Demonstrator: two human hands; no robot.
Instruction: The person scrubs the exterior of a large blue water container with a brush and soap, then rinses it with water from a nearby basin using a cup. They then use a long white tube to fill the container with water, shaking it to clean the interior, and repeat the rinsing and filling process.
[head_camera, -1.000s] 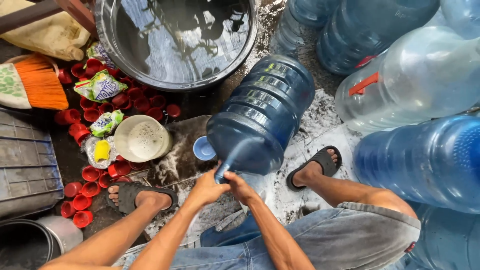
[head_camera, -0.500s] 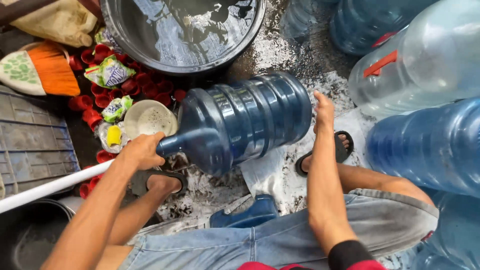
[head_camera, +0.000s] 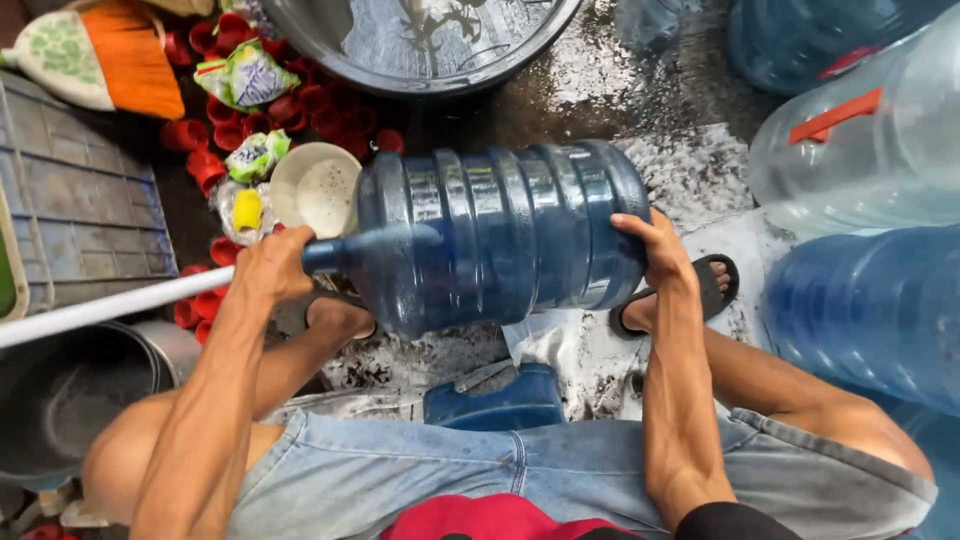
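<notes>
A large dark blue water jug (head_camera: 490, 235) lies on its side in front of me, its neck pointing left. My left hand (head_camera: 268, 268) grips the neck, where a long white rod (head_camera: 100, 308) runs off to the left. My right hand (head_camera: 652, 240) presses flat against the jug's base end on the right. I sit low with both sandalled feet (head_camera: 680, 290) on the wet ground below the jug.
A big dark basin of water (head_camera: 420, 45) stands ahead. Red caps (head_camera: 215, 135), a white bowl (head_camera: 312, 185), packets and an orange brush (head_camera: 105, 60) lie at left beside a grey crate (head_camera: 80, 220). More big jugs (head_camera: 860, 160) crowd the right. A metal pot (head_camera: 60, 400) sits lower left.
The jug has swung from tilted with its neck down to lying level across my lap. My hands parted from the neck: the left stays there, the right went to the base.
</notes>
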